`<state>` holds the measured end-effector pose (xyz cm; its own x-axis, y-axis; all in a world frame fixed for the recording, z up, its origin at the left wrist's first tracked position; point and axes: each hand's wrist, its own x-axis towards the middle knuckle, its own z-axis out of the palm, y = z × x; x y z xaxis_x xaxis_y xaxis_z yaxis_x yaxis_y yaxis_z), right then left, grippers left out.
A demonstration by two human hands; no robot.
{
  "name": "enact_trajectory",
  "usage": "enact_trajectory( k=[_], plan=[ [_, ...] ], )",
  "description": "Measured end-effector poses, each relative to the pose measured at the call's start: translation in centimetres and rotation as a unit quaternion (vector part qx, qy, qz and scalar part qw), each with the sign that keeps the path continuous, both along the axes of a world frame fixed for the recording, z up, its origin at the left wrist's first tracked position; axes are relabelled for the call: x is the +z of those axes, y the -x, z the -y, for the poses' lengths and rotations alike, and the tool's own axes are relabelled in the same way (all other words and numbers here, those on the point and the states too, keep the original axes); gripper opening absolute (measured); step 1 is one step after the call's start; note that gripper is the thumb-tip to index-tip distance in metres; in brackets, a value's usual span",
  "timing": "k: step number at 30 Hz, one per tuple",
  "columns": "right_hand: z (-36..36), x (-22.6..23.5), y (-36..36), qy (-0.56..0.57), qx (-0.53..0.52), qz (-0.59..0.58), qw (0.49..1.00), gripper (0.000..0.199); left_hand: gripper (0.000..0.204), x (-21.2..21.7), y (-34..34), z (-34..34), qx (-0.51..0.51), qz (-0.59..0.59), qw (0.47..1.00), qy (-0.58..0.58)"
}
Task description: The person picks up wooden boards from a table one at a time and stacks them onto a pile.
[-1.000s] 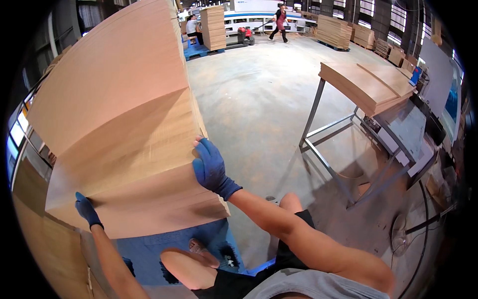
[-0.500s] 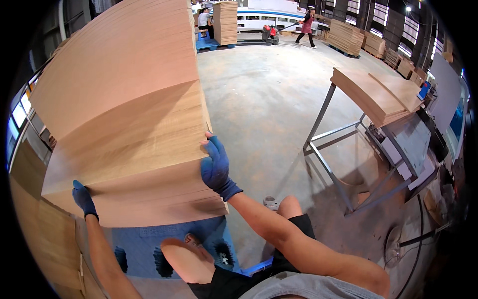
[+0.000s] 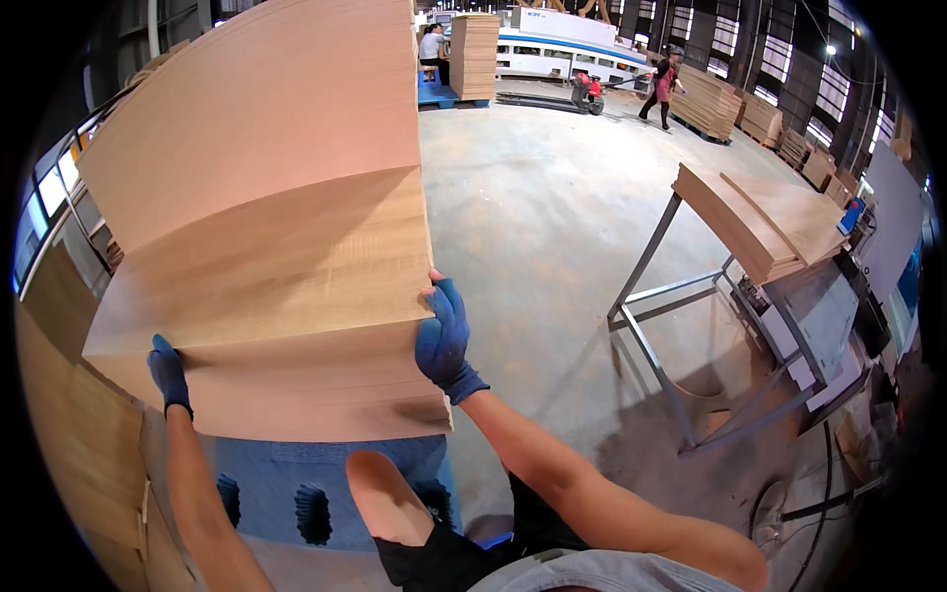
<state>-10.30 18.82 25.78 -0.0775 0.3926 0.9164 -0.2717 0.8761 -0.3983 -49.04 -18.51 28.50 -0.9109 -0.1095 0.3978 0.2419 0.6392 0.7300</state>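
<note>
In front of me is a tall stack of thin wooden sheets [image 3: 266, 276], its near side facing me. My left hand [image 3: 170, 375], in a blue glove, grips the near edge of the top sheet toward the left corner. My right hand [image 3: 446, 340], gloved in blue with bare fingertips, holds the right edge close to the near corner. Both hands are closed on the edges; the fingers' undersides are partly hidden. Beyond the top sheet rises a broad wooden face [image 3: 266, 118], higher than this stack.
Below the stack is a blue pallet [image 3: 276, 483], beside my leg. To the right, a metal-framed table [image 3: 651, 365] carries wooden boards [image 3: 760, 217]. Farther off, a person in a red apron [image 3: 663, 87] pulls a red pallet jack [image 3: 589, 94]. Another person [image 3: 434, 49] sits near stacked boards [image 3: 473, 59].
The view has shifted, with the stack and hands appearing slightly farther right. Both hands keep their places on the edges. My leg has moved, and the far person and pallet jack have moved right.
</note>
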Motion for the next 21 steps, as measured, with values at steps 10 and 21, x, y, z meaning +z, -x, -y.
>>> enact_trajectory(
  k=[10,21],
  plan=[
    [0.4,0.3,-0.5,0.002,0.011,0.005,1.000,0.031,0.074,-1.0,1.6,1.4,0.025,-0.010,1.000,0.000],
    [0.5,1.0,-1.3,0.011,-0.006,0.005,1.000,0.030,0.068,-0.5,3.6,2.4,0.024,-0.033,0.999,-0.005]
  ],
)
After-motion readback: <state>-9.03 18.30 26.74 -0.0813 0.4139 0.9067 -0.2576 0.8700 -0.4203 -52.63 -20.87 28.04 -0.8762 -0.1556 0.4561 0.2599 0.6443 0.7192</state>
